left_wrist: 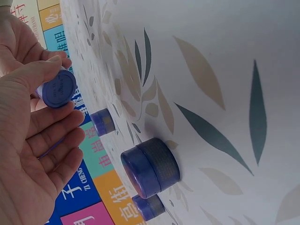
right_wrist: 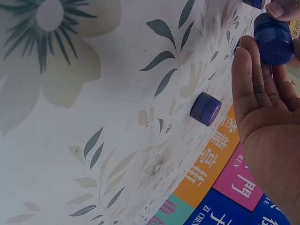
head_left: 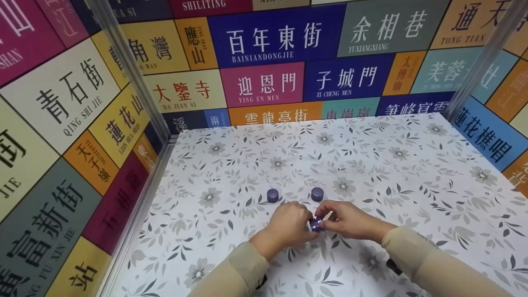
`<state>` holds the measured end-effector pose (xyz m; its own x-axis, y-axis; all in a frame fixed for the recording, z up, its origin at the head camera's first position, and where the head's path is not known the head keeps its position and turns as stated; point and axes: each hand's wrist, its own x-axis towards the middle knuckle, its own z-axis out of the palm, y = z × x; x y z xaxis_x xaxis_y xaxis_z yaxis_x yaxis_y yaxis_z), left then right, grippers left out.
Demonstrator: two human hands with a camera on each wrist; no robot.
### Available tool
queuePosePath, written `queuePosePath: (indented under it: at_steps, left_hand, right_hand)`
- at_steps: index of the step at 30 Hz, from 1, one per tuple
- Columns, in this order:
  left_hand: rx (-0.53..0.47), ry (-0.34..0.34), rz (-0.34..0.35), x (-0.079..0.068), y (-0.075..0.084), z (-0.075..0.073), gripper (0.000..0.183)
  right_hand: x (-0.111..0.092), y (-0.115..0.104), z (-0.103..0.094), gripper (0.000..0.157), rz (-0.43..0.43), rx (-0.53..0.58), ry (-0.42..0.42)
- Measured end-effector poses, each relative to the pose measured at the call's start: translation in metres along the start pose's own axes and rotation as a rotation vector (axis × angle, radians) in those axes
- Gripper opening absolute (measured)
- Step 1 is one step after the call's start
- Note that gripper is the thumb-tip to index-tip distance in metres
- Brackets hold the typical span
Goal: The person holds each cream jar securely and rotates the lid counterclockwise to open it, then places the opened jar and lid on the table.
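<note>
Both hands hold a small purple jar (head_left: pixel 316 224) between them, just above the table. My left hand (head_left: pixel 288 225) pinches it from the left; in the left wrist view its thumb lies over the jar's edge and the other fingers spread below. The jar's flat round end, with small print on it, faces that camera. From the right, my right hand (head_left: pixel 350 220) grips the same jar with thumb and fingertips. Beyond the hands stand two similar jars, a left one (head_left: pixel 272 195) and a right one (head_left: pixel 317 194). A larger-looking jar (left_wrist: pixel 150 168) stands nearer in the left wrist view.
A white table (head_left: pixel 247 165) with a grey leaf and flower pattern lies under the hands. Colourful panels (head_left: pixel 264 84) with printed characters rise behind it and at both sides. A metal post (head_left: pixel 136 74) stands at the left corner.
</note>
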<state>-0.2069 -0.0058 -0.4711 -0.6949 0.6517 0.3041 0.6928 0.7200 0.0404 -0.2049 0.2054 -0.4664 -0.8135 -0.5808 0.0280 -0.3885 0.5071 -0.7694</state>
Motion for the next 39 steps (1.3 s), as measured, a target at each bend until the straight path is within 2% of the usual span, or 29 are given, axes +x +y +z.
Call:
queuePosePath:
  at_steps: [6, 24, 39]
  left_hand:
    - [-0.011, 0.001, 0.000, 0.0000, -0.0006, 0.0015, 0.037]
    - [-0.017, -0.054, -0.028, -0.0004, -0.0013, -0.0006, 0.035]
    - [-0.031, -0.054, -0.051, -0.0025, -0.0021, -0.0004, 0.036]
  right_hand:
    - [-0.0005, 0.0021, -0.0002, 0.018, 0.005, 0.014, -0.002]
    - [-0.0028, 0.0001, -0.0051, 0.017, 0.000, -0.019, 0.014]
    - [-0.0044, 0.0055, -0.0095, 0.020, -0.006, -0.030, 0.044]
